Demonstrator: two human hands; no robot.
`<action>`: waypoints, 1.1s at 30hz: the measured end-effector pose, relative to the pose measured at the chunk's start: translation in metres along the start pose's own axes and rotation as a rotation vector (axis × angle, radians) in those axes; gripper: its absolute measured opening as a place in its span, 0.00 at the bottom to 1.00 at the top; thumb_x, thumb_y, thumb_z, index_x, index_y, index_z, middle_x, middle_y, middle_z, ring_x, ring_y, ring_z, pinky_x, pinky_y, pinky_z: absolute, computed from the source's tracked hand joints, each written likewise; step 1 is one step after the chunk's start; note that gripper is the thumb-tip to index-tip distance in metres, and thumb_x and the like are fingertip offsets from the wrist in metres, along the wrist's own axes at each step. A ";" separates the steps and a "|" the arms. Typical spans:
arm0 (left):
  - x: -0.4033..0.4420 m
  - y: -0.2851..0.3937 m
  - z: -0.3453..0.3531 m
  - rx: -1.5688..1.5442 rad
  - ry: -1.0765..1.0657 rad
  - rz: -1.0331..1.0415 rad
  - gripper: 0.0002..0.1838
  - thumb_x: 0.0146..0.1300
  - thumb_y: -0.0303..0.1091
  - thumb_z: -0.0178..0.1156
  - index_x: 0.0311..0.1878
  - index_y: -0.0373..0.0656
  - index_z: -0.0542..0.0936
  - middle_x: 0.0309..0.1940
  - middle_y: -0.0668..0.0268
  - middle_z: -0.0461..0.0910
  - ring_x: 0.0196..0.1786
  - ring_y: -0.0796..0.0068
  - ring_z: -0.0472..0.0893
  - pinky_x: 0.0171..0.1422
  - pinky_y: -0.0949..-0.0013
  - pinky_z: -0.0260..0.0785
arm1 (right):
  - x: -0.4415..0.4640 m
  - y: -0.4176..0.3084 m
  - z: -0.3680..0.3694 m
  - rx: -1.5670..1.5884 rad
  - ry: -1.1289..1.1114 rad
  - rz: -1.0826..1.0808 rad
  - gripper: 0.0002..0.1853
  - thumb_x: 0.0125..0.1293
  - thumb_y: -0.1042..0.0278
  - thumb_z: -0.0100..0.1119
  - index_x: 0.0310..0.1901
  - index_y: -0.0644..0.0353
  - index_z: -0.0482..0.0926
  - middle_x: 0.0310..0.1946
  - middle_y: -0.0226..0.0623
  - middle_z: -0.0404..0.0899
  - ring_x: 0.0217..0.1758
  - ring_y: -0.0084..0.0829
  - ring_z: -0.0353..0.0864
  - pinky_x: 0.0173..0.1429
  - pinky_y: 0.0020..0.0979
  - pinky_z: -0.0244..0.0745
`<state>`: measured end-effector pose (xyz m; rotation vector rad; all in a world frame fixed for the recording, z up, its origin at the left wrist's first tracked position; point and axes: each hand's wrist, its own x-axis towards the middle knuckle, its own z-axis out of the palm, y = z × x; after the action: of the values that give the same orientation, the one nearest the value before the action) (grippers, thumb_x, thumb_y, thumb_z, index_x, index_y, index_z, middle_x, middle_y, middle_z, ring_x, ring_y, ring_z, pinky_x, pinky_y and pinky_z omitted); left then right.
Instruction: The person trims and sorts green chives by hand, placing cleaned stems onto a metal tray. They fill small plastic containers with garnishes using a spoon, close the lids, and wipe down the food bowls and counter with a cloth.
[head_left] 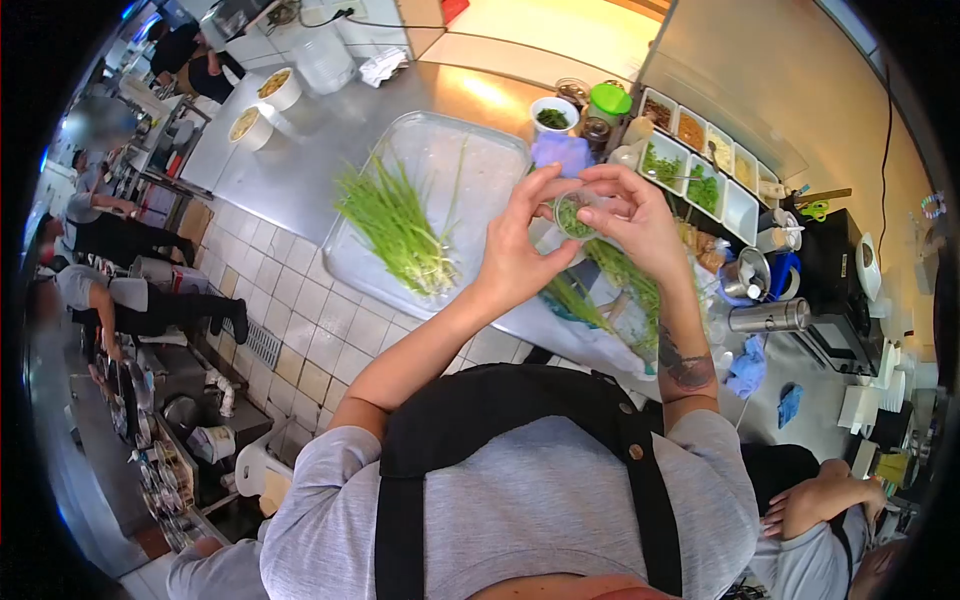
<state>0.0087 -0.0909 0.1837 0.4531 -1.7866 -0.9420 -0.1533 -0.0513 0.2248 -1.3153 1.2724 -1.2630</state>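
Note:
A small clear cup (573, 216) with chopped green herbs is held up between my two hands, above the steel counter. My right hand (628, 215) grips its right side, the thumb across it. My left hand (522, 238) is at the cup's left side with thumb and fingers spread in a curve; its fingertips reach the rim area. Left of my hands, a bunch of green onions (400, 225) lies on a clear plastic tray (345, 262). Below my hands, more greens (625, 275) lie partly on plastic wrapping.
Trays of toppings (705, 190) line the counter's right back, near a bowl of chopped greens (552, 116) and a green-lidded jar (610, 98). A steel cylinder (770, 316) and blue cloth (747, 367) are at right. Several people work at left; another person's arms (825, 497) are at lower right.

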 end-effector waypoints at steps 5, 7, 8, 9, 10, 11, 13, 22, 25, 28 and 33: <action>-0.056 0.016 -0.078 -0.176 0.053 -0.144 0.41 0.44 0.15 0.63 0.63 0.40 0.56 0.51 0.58 0.72 0.53 0.71 0.73 0.52 0.71 0.65 | -0.009 0.003 0.096 0.045 -0.077 0.098 0.15 0.54 0.72 0.64 0.44 0.64 0.75 0.27 0.28 0.78 0.23 0.11 0.69 0.24 0.17 0.64; -0.082 0.019 -0.112 -0.336 0.106 -0.230 0.37 0.48 0.20 0.62 0.62 0.39 0.57 0.50 0.59 0.72 0.49 0.71 0.74 0.49 0.71 0.67 | -0.011 0.010 0.135 0.000 -0.119 0.077 0.15 0.56 0.71 0.63 0.44 0.63 0.76 0.29 0.26 0.78 0.26 0.10 0.71 0.26 0.15 0.63; -0.096 0.019 -0.130 -0.414 0.134 -0.273 0.35 0.51 0.23 0.62 0.62 0.39 0.58 0.49 0.59 0.71 0.47 0.71 0.75 0.48 0.72 0.68 | -0.012 0.012 0.154 -0.019 -0.142 0.066 0.14 0.56 0.70 0.62 0.45 0.63 0.76 0.30 0.26 0.79 0.27 0.10 0.71 0.26 0.14 0.63; -0.110 0.020 -0.150 -0.343 0.182 -0.409 0.18 0.60 0.31 0.55 0.53 0.36 0.68 0.35 0.62 0.75 0.35 0.73 0.76 0.39 0.74 0.69 | -0.013 0.013 0.175 -0.042 -0.172 0.068 0.14 0.56 0.70 0.63 0.44 0.63 0.76 0.31 0.26 0.79 0.27 0.10 0.72 0.27 0.15 0.64; -0.121 0.022 -0.166 -0.238 0.188 -0.491 0.14 0.62 0.34 0.52 0.47 0.35 0.70 0.30 0.62 0.74 0.31 0.73 0.75 0.35 0.72 0.67 | -0.014 0.015 0.195 -0.059 -0.216 0.075 0.14 0.56 0.70 0.63 0.44 0.63 0.76 0.31 0.26 0.79 0.28 0.10 0.72 0.27 0.15 0.64; -0.130 0.023 -0.183 -0.134 0.195 -0.573 0.13 0.64 0.37 0.50 0.42 0.35 0.72 0.24 0.62 0.74 0.27 0.73 0.75 0.31 0.71 0.66 | -0.014 0.017 0.214 -0.075 -0.262 0.080 0.15 0.56 0.70 0.63 0.45 0.63 0.76 0.31 0.26 0.79 0.28 0.11 0.72 0.28 0.15 0.65; -0.146 0.028 -0.212 0.097 0.250 -0.607 0.17 0.67 0.40 0.45 0.33 0.34 0.73 0.17 0.59 0.71 0.21 0.68 0.73 0.27 0.67 0.63 | -0.013 0.020 0.252 -0.106 -0.317 0.051 0.14 0.57 0.69 0.62 0.45 0.64 0.76 0.32 0.27 0.79 0.28 0.12 0.72 0.29 0.17 0.66; -0.184 0.015 -0.283 0.590 0.527 -0.428 0.20 0.68 0.39 0.41 0.25 0.33 0.69 0.17 0.46 0.69 0.23 0.44 0.71 0.26 0.54 0.59 | 0.004 0.048 0.388 -0.188 0.016 -0.073 0.20 0.67 0.56 0.47 0.32 0.68 0.75 0.17 0.37 0.72 0.19 0.23 0.69 0.23 0.28 0.63; -0.181 0.004 -0.299 0.582 0.552 -0.452 0.20 0.68 0.39 0.41 0.25 0.33 0.68 0.17 0.46 0.68 0.23 0.44 0.70 0.26 0.54 0.59 | 0.024 0.057 0.410 -0.298 0.069 -0.245 0.20 0.69 0.57 0.45 0.26 0.67 0.69 0.16 0.43 0.65 0.18 0.29 0.64 0.24 0.35 0.59; -0.175 -0.007 -0.324 0.536 0.526 -0.508 0.20 0.68 0.39 0.41 0.24 0.33 0.67 0.17 0.46 0.67 0.21 0.45 0.69 0.26 0.54 0.59 | 0.049 0.069 0.431 -0.285 0.014 -0.274 0.20 0.69 0.57 0.45 0.26 0.67 0.68 0.16 0.43 0.66 0.17 0.31 0.63 0.24 0.34 0.59; -0.152 -0.048 -0.363 0.493 0.591 -0.456 0.21 0.68 0.40 0.41 0.24 0.33 0.67 0.15 0.47 0.66 0.19 0.47 0.67 0.24 0.56 0.58 | 0.099 0.079 0.461 -0.218 -0.019 -0.267 0.21 0.67 0.56 0.47 0.25 0.67 0.66 0.16 0.48 0.69 0.18 0.44 0.70 0.24 0.39 0.63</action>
<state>0.3930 -0.1587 0.1165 1.3465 -1.3667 -0.5570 0.2932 -0.1808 0.1135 -1.6945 1.2797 -1.3159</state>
